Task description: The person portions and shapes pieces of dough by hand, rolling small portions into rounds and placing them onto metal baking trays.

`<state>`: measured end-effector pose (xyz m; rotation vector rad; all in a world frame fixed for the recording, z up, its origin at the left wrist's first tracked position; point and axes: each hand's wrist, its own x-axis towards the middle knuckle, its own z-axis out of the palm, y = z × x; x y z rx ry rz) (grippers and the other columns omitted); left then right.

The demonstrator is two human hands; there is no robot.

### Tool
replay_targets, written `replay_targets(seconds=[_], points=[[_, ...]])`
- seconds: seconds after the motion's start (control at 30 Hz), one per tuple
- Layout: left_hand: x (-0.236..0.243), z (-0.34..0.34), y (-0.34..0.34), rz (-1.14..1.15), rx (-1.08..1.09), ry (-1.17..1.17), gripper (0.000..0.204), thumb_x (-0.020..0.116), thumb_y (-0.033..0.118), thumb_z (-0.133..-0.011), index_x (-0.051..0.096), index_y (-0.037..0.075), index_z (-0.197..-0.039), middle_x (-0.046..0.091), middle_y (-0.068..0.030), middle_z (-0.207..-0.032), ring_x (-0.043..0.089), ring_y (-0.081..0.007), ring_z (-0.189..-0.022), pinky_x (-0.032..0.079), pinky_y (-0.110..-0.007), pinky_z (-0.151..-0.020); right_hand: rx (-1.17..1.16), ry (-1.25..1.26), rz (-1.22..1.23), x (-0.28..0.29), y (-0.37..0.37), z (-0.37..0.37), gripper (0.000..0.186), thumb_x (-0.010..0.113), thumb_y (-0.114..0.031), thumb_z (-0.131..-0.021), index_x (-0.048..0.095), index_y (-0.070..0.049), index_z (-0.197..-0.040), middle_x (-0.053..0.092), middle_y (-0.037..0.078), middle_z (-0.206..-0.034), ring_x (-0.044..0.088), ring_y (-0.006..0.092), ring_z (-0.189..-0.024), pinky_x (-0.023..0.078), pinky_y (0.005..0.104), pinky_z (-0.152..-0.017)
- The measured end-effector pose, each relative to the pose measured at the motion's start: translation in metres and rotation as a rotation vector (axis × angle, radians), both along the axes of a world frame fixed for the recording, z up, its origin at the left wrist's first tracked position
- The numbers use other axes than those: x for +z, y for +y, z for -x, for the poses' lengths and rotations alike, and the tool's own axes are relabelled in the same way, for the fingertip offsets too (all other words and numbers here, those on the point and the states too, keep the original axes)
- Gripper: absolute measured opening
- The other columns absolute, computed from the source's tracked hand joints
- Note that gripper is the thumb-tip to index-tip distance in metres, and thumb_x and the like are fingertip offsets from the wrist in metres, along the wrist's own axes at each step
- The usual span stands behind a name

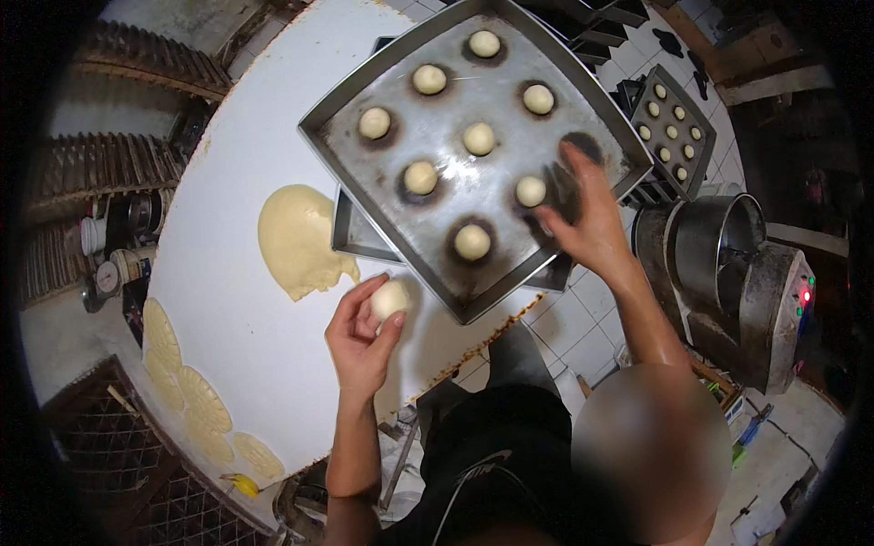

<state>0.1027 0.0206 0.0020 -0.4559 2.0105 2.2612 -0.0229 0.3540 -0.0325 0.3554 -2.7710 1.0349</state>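
Holding a pale dough ball [391,301] just off the near corner of the large metal tray [387,164], the left hand [362,338] curls its fingers around the ball's far side while the thumb closes against it from the right. The left forearm [353,455] rises almost straight from the lower edge, with the wrist nearly in line with it and the hand leaning slightly inward. Higher and to the right, the right hand [587,214] reaches over the tray's right side, its forearm [651,314] slanting up and leftward. Here the thumb and forefinger stand wide apart, the forefinger stretched toward a dark round mark on the tray floor and the thumb pointing left, its tip just beside another dough ball [531,191]; whether they touch is hard to tell. The remaining right fingers are mostly hidden behind the hand and in its shadow. Eight balls sit spaced out on the tray, most over dark marks, and the tray is turned so that one corner points toward the person. Below it, the edge of a lower tray [360,231] shows above the white table [237,146]. Left of that edge lies a thick slab of dough [299,238], and flattened dough pieces [205,400] line the table's lower left rim.
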Motion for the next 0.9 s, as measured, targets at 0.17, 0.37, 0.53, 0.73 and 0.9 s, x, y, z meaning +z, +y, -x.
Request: replay_targets(seconds=[0.17, 0.37, 0.53, 0.73, 0.9], points=[[0.022, 0.139, 0.139, 0.306, -0.407, 0.261, 0.045, 0.080, -0.002, -0.087, 0.067, -0.001, -0.130, 0.064, -0.0124, -0.138, 0.064, -0.0231, -0.129, 0.056, -0.039, -0.107, -0.434, -0.061, 0.186, 0.001, 0.111, -0.019, 0.064, 0.081, -0.011, -0.089, 0.054, 0.000, -0.146, 0.062, 0.019, -0.143, 0.062, 0.0325, -0.131, 0.050, 0.0449, -0.110], [-0.061, 0.223, 0.257, 0.695, -0.639, 0.553, 0.059, 0.089, 0.008, -0.074, 0.066, 0.002, -0.128, 0.066, -0.0155, -0.132, 0.063, -0.0377, -0.124, 0.052, -0.048, -0.103, -0.465, -0.243, 0.262, -0.021, 0.142, -0.038, 0.063, 0.082, -0.010, -0.087, 0.055, -0.001, -0.143, 0.064, 0.018, -0.139, 0.064, 0.0316, -0.127, 0.051, 0.0442, -0.106], [-0.054, 0.213, 0.255, 0.765, -0.591, 0.592, 0.094, 0.096, 0.022, -0.067, 0.051, 0.005, -0.148, 0.056, -0.0182, -0.145, 0.045, -0.0427, -0.140, 0.035, -0.051, -0.119, -0.418, -0.216, 0.195, -0.019, 0.140, -0.030, 0.058, 0.081, -0.004, -0.085, 0.058, -0.003, -0.139, 0.064, 0.017, -0.134, 0.065, 0.0322, -0.120, 0.052, 0.0445, -0.099], [-0.042, 0.117, 0.105, 0.764, 0.039, 0.351, 0.060, 0.083, 0.010, -0.085, 0.059, 0.000, -0.139, 0.061, -0.0163, -0.141, 0.057, -0.0302, -0.131, 0.046, -0.044, -0.112, -0.116, -0.213, 0.152, 0.002, 0.113, 0.039, 0.052, 0.083, -0.005, -0.082, 0.063, -0.002, -0.130, 0.063, 0.020, -0.126, 0.062, 0.0389, -0.118, 0.054, 0.0454, -0.099], [-0.107, 0.034, -0.004, 0.586, 0.707, 0.027, 0.037, 0.069, 0.006, -0.100, 0.059, -0.003, -0.134, 0.060, -0.0163, -0.135, 0.057, -0.0242, -0.125, 0.051, -0.038, -0.104, 0.033, -0.254, -0.077, -0.013, 0.086, 0.078, 0.047, 0.084, -0.008, -0.080, 0.066, 0.000, -0.123, 0.062, 0.025, -0.121, 0.059, 0.0434, -0.120, 0.052, 0.0488, -0.101]])
